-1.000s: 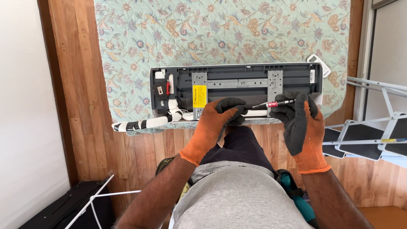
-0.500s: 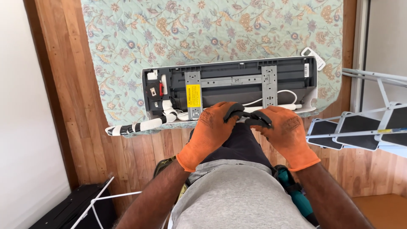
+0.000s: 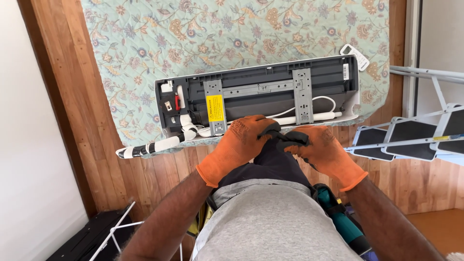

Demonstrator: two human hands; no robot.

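Observation:
An air-conditioner indoor unit (image 3: 270, 92) lies back side up on a floral quilt (image 3: 232, 34), showing grey metal brackets, a yellow label and a white hose. My left hand (image 3: 239, 147) and my right hand (image 3: 326, 154), both in orange gloves with black fingertips, meet just in front of the unit's near edge, above my dark trousers. The curled fingertips of both hands touch and overlap. Anything between them is hidden. A taped white pipe bundle (image 3: 150, 147) sticks out from the unit's left end.
A white remote (image 3: 355, 57) lies on the quilt beyond the unit's right end. A metal stepladder (image 3: 411, 140) stands at the right. A teal power tool (image 3: 340, 220) hangs at my right hip. A white wire frame (image 3: 113, 234) and a black case (image 3: 79, 239) sit lower left on the wooden floor.
One second ago my right hand held a red-and-white screwdriver up by the unit. Both hands have since come together low in front of me, and the screwdriver is no longer visible.

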